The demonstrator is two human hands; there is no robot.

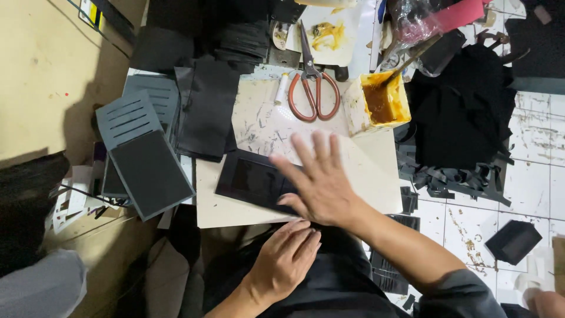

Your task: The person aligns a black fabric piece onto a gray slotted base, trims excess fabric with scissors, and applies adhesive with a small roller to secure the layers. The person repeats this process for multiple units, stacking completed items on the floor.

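A flat black rectangular piece (250, 178) lies on a pale work board (376, 176). My right hand (321, 179) is spread flat, fingers apart, pressing on the right end of the black piece. My left hand (285, 259) rests palm down at the board's near edge, fingers together, just below the black piece. Neither hand grips anything.
Red-handled scissors (313, 88) and a white tube (282, 88) lie at the board's far side. A yellow glue tub (379, 103) with a brush stands beside them. Grey slotted panels (144, 156) are stacked at left, black sheets (207, 109) behind, black scraps (465, 118) on the tiled floor at right.
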